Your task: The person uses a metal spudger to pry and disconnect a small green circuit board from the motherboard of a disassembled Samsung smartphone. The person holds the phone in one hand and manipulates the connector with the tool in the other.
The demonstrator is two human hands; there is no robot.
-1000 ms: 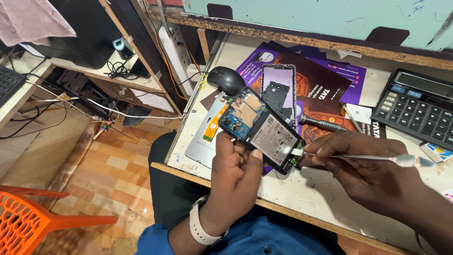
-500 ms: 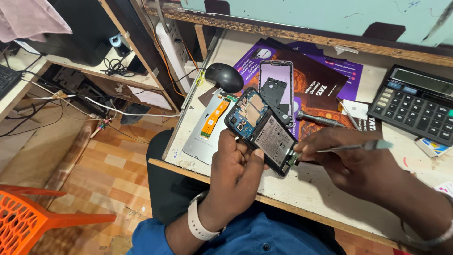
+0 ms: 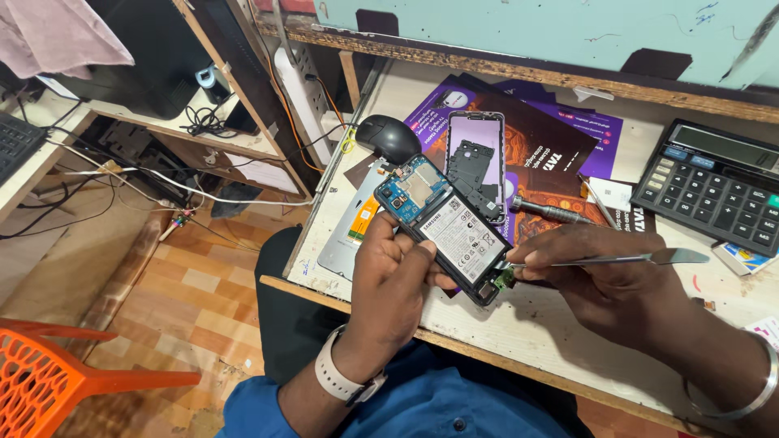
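Note:
My left hand (image 3: 389,280) grips an opened smartphone (image 3: 445,227) with its back cover off, so the battery and blue circuit board show. The phone is tilted, its lower end toward my right hand. My right hand (image 3: 604,280) holds a thin metal prying tool (image 3: 625,259), and the tool's tip touches the small green board at the phone's lower end. A white watch sits on my left wrist and a metal bangle on my right.
On the wooden desk (image 3: 527,324) lie a second phone frame (image 3: 476,162), a black mouse (image 3: 389,136), a screwdriver (image 3: 548,211), purple paper sheets (image 3: 568,146), a grey panel (image 3: 349,243) and a calculator (image 3: 714,185). An orange plastic chair (image 3: 57,369) stands at the lower left.
The view has shifted slightly. My right hand has turned the tool and brought its tip in to the phone's lower end. My left hand has kept hold of the phone.

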